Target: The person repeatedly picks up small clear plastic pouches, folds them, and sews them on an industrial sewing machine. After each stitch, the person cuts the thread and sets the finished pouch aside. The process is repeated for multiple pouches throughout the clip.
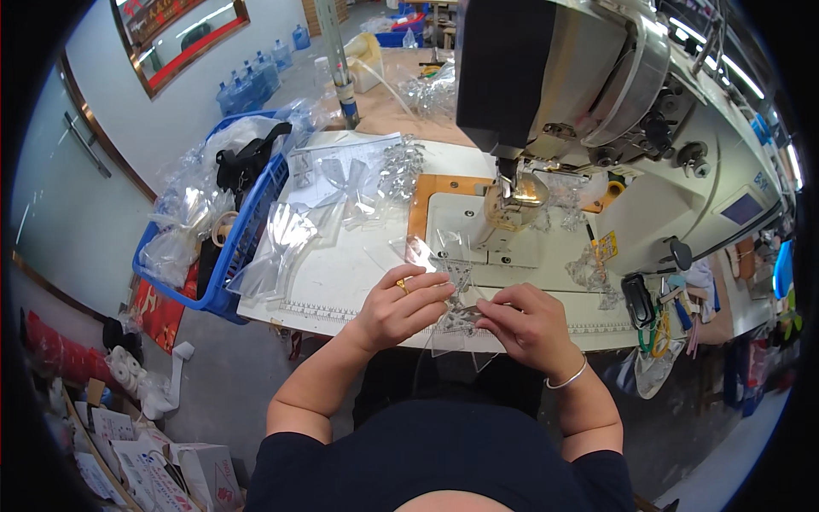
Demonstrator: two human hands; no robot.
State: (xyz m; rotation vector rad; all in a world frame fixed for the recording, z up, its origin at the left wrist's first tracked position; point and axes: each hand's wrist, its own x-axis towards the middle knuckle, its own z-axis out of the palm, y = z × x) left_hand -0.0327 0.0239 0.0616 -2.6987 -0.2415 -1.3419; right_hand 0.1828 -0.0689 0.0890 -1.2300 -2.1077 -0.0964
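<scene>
My left hand point(408, 305), with a gold ring, has its fingers closed on a clear plastic piece point(456, 275) with a greyish pattern. From the other side my right hand point(531, 326), a silver bangle at its wrist, pinches the same piece. A small dark bit shows at the right fingertips, too small to make out. The plastic hangs partly over the front edge of the white sewing table point(328, 290). Just beyond the hands stands the sewing machine's needle head point(514, 192), above a pale plate.
Clear plastic pieces point(286, 243) lie left on the table, beside a blue basket point(213, 282) of bags. Patterned plastic point(401, 166) is heaped behind. Scissors point(661, 333) and small tools hang at the right edge. Cardboard boxes point(205, 474) stand on the floor at lower left.
</scene>
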